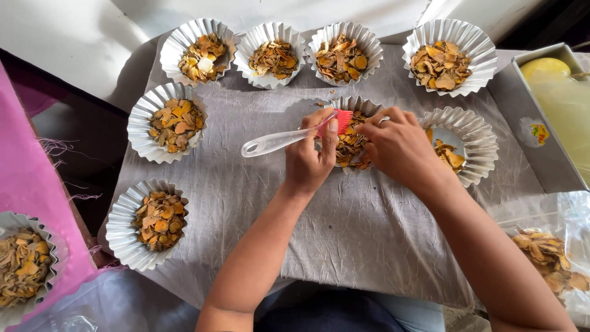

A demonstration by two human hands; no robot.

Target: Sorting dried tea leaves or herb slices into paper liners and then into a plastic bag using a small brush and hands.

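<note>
Holding the silicone brush (289, 136) closed in our left hand (311, 157), we are steadying the centre foil cup (359, 106) with right hand (396, 144) fingers curled, brushing gently.

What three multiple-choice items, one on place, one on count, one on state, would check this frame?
1. Where is the brush's red head?
A. over the middle paper cup
B. in the metal tray
C. on the pink cloth

2. How many filled cups line the far edge of the grey cloth?
A. two
B. four
C. six

3. How full is the cup beside the right hand?
A. heaped
B. partly filled, bare bottom showing
C. upside down

Answers: 1 A, the left hand holds the bristles over that cup's chips. 2 B, four stand in the far row. 3 B, only a few chips lie at its near-left side.
</note>
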